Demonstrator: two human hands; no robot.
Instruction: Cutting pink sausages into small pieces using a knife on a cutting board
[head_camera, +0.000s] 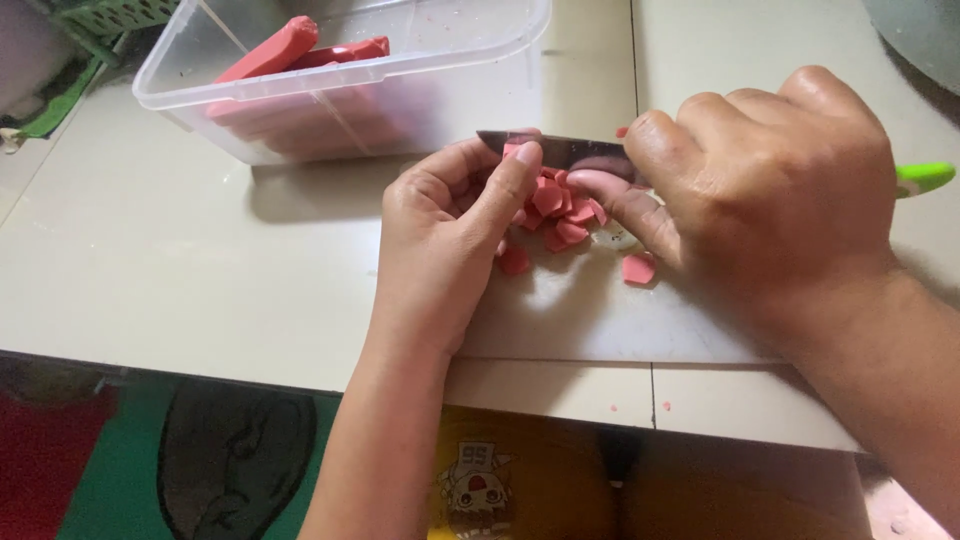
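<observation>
Far left up top there's a green plastic lattice basket (100, 18), mostly cut off. Next to it sits a clear rectangular plastic tub (340, 75) on the pale beige tabletop (180, 260), with a few long pinkish-red sausage sticks (272, 52) lying inside.

Moving right, the left hand (450, 240) is curled up, fingertips bunched on the near end of a little pile of pink sausage slices (565, 210), which lie on a thin whitish cutting board (600, 320). One loose slice sits just right of the pile.

The right hand (770, 190) is wrapped tight around a kitchen knife with a steel blade (560, 150), index finger stretched along the blade, which sits right over the pile. Its bright green handle end (925, 178) pokes out past the fist on the far right. Can't tell if the edge is touching the slices.
</observation>
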